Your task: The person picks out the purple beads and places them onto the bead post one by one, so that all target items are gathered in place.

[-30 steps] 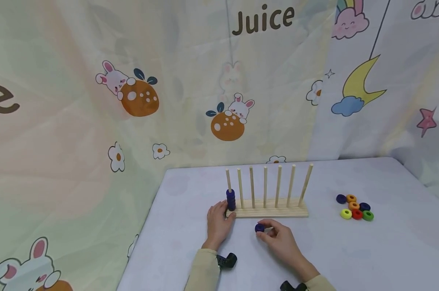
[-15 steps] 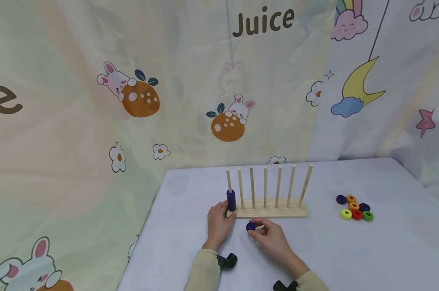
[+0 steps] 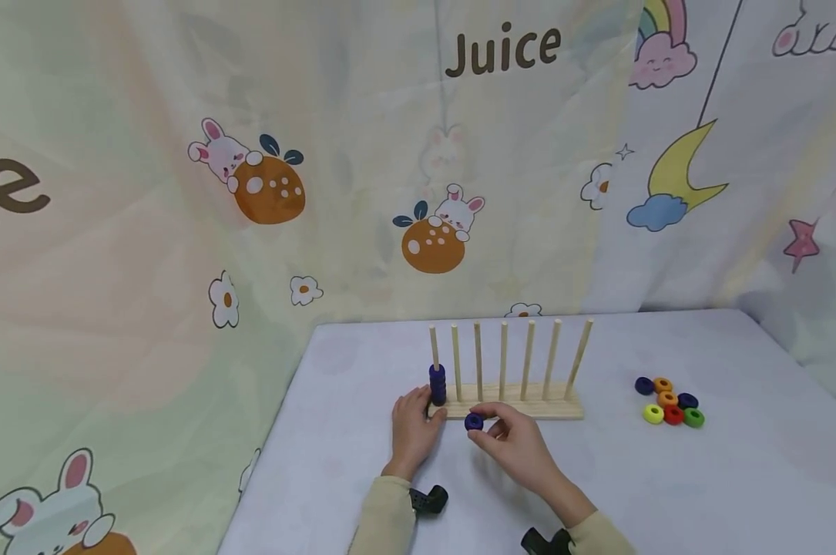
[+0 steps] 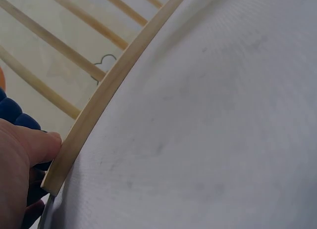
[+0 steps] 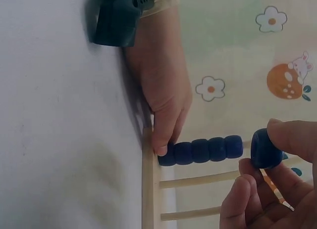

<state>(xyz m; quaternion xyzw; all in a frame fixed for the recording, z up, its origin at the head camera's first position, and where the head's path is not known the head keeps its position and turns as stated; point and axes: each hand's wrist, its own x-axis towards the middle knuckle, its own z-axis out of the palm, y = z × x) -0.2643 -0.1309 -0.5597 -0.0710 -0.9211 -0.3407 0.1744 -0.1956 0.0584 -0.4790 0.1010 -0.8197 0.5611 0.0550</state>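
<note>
A wooden peg rack [image 3: 528,410] stands on the table with a row of upright pegs; its leftmost peg carries a stack of dark blue beads [image 5: 200,150]. My left hand [image 3: 414,432] grips the left end of the base, thumb on the front edge [image 4: 47,145] and fingers curled at the end, beside the lowest bead. Between thumb and fingers, my right hand [image 3: 522,447] pinches another dark blue bead [image 5: 265,150], its hole visible in the head view. That bead is just in front of the rack, to the right of the stack; in the right wrist view it overlaps the peg's line.
To the right of the rack lie several loose beads: blue [image 3: 644,385], orange [image 3: 666,398], yellow [image 3: 653,414], red [image 3: 673,415] and green [image 3: 694,418]. A printed curtain [image 3: 362,154] hangs behind the white table [image 3: 667,493]. The other pegs [image 3: 503,354] are bare.
My right hand has carried the blue bead leftward, then slightly up toward the rack's left end, and the bead has turned. The left hand keeps its grip on the base.
</note>
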